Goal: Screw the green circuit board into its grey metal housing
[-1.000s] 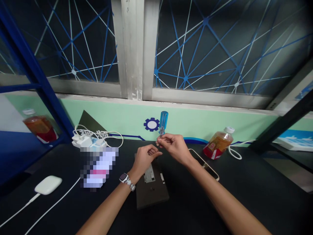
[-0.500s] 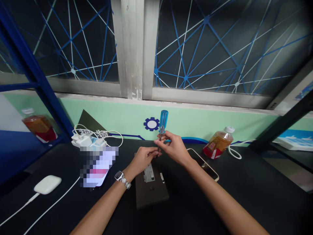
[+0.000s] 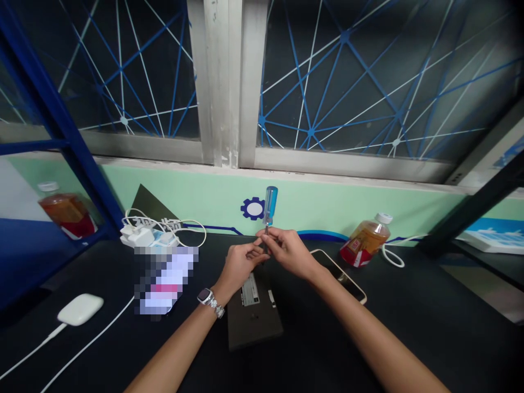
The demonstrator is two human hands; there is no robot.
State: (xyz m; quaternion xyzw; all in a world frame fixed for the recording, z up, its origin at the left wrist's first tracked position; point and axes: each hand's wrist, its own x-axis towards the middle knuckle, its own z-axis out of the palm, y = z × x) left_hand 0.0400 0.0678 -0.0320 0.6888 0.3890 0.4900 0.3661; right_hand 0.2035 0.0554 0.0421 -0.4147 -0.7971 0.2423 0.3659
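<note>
A screwdriver (image 3: 269, 204) with a clear blue handle stands nearly upright in front of me, handle at the top. My right hand (image 3: 290, 250) is closed, pinching its metal shaft just below the handle. My left hand (image 3: 242, 266), with a watch on its wrist, is closed in a pinch around the lower shaft, and the fingers of both hands meet there. The screwdriver's tip is hidden by the fingers. Below the hands lies a dark flat rectangular device (image 3: 254, 327) with a white label; its far end is partly covered by my left hand.
On the left are a lit phone (image 3: 172, 281), blurred out, a white rounded case (image 3: 81, 309) on a cable, and a power strip (image 3: 149, 236) with plugs. To the right lie another phone (image 3: 341, 277) and a drink bottle (image 3: 364, 240). Shelf posts flank the black desk (image 3: 327, 355).
The screwdriver has shifted slightly left and down. My right hand has moved a little left along with it, and my left wrist has edged right.
</note>
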